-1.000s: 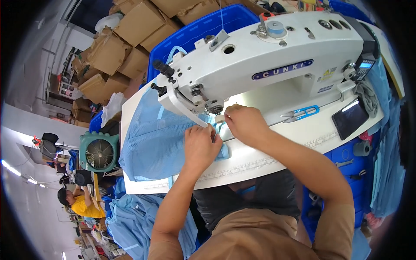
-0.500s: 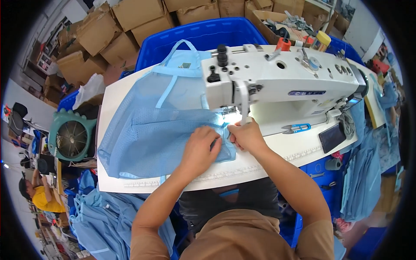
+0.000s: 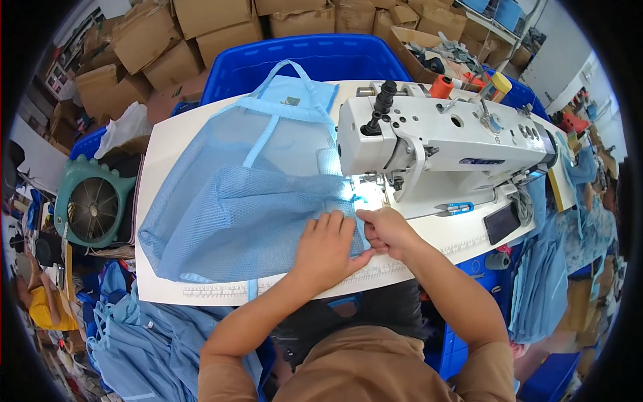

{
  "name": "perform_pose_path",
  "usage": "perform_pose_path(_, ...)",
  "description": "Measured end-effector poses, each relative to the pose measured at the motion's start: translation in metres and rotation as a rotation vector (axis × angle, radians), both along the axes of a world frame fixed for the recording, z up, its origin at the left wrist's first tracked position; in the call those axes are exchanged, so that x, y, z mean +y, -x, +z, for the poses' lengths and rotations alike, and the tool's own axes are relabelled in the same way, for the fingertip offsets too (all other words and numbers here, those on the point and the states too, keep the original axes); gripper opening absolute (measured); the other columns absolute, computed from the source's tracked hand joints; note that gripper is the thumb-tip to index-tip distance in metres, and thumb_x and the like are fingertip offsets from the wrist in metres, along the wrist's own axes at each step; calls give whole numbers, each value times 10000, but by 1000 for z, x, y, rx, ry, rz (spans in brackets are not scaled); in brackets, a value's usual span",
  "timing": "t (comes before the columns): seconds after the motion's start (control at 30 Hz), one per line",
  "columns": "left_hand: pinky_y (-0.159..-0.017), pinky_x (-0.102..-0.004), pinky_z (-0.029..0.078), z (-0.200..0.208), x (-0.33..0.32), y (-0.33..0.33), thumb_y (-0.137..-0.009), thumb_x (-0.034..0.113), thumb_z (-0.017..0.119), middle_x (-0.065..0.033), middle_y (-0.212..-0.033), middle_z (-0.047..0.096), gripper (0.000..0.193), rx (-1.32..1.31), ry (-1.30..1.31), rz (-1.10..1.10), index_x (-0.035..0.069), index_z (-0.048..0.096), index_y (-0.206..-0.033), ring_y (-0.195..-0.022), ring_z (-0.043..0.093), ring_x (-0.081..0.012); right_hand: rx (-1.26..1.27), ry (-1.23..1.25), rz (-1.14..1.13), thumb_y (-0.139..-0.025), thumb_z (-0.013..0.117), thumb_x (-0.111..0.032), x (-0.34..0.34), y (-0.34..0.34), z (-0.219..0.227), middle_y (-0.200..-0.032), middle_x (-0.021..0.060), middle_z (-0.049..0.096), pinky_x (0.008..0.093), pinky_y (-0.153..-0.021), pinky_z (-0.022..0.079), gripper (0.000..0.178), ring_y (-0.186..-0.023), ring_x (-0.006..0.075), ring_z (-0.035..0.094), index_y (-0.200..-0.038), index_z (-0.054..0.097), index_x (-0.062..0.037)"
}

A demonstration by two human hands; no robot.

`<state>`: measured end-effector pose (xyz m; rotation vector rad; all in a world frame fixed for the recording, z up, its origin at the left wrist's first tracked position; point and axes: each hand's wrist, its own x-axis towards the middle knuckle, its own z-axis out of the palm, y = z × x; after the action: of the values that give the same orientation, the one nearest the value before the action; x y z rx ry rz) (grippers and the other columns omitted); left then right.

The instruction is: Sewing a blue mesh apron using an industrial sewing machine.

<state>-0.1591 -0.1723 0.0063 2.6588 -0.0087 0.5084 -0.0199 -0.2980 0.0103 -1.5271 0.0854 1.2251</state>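
Observation:
A light blue mesh bag (image 3: 268, 201) with plain blue trim and a looped handle (image 3: 289, 70) lies spread on the white table, left of the sewing machine (image 3: 442, 134). Its right edge runs under the lit needle area, where the glare hides the stitching. My left hand (image 3: 329, 246) rests on the mesh just in front of the needle, fingers stretched and lying flat. Close beside it, my right hand (image 3: 390, 233) is closed, its thumb and fingers pinching the bag's edge trim.
Blue-handled thread snips (image 3: 455, 208) and a dark phone (image 3: 502, 223) lie right of my hands. A ruler strip (image 3: 221, 290) follows the table's front edge. Behind stands a blue bin (image 3: 308, 50); left is a green fan (image 3: 94, 206). Blue fabric (image 3: 157, 342) is heaped lower left.
My right hand has come away from beside the needle, toward me, along the bag's edge. My left hand has slid right and its fingers have straightened. The whole view has shifted slightly.

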Motion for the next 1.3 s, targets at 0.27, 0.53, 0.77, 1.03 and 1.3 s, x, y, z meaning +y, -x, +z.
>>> perform_pose_path(0.27, -825, -468, 518, -5, -24, -17, -839, 204, 710, -176, -1096, 625, 471, 164, -78, 292, -11, 639, -1253, -1005, 623, -356, -310, -79, 329, -1031, 589, -245, -34, -4, -8, -575, 19, 553, 309, -461, 349, 319, -479, 125, 458, -821, 723, -45)
perform_pose_path(0.53, -797, -349, 545, 0, 13, -25, -881, 101, 630, -160, -993, 736, 350, 199, 354, 317, -15, 722, -1198, -854, 691, -254, -1320, -139, 256, -1003, 605, -225, -43, -52, -30, -947, 191, 759, 497, -826, 552, 244, -904, 397, 708, -1020, 786, -64)
perform_pose_path(0.77, -752, -273, 493, 17, 13, -33, -883, 40, 592, -43, -910, 694, 349, 369, 494, 357, -39, 716, -1199, -818, 598, -113, -1703, -197, 474, -1014, 644, -377, -26, -72, -37, -887, 155, 724, 479, -787, 553, 405, -859, 372, 710, -844, 710, -15)
perform_pose_path(1.03, -752, -349, 521, 21, 3, -32, -853, 44, 596, -149, -903, 705, 343, 276, 334, 326, -43, 715, -1163, -780, 635, -222, -1783, -117, 787, -994, 604, -238, -18, -80, -27, -969, 73, 761, 472, -849, 582, 190, -963, 320, 735, -1000, 777, -158)
perform_pose_path(1.3, -801, -443, 553, 20, 5, -36, -835, 71, 617, -215, -976, 737, 298, 232, 232, 308, -11, 734, -1096, -848, 701, -382, -1778, -162, 823, -966, 620, -232, -14, -84, -30, -950, 83, 760, 473, -828, 589, 174, -916, 331, 740, -975, 768, -142)
